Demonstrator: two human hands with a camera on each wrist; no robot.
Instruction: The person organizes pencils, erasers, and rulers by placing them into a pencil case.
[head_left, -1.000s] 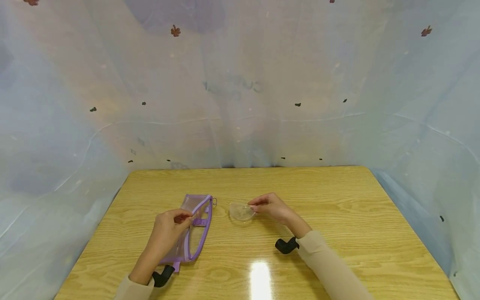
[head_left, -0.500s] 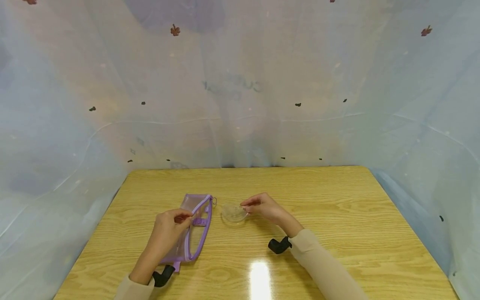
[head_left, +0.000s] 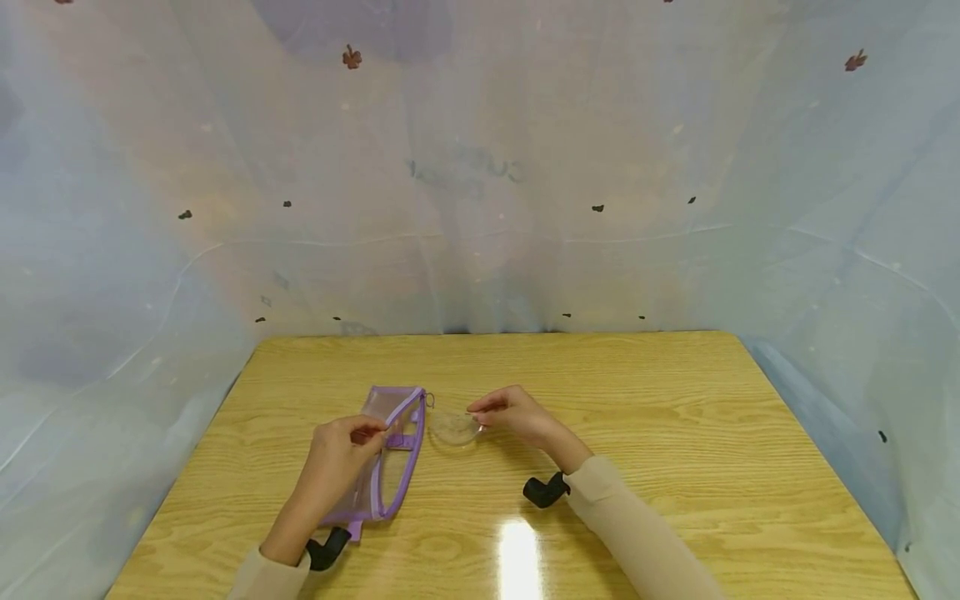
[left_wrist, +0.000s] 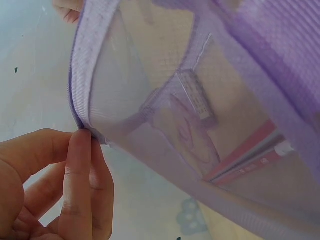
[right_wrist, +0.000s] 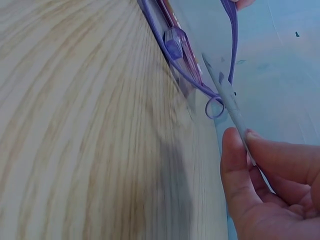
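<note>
A purple mesh pencil case lies on the left part of the table, its mouth spread apart. My left hand pinches the upper edge of that mouth between thumb and fingers. Through the mesh, the left wrist view shows a small block like an eraser, pink pencil-like sticks and a flat rounded pinkish piece. With thumb and fingertips, my right hand pinches a clear half-round protractor by its right end. Seen edge-on in the right wrist view, the protractor points toward the case's mouth.
A purple ring hangs at the far corner of the case. The wood-grain table is ringed by a pale patterned curtain. Black wrist mounts sit on both forearms.
My right hand has carried the protractor leftward, so it is now close beside the pencil case's mouth. The left hand and the case have stayed nearly still.
</note>
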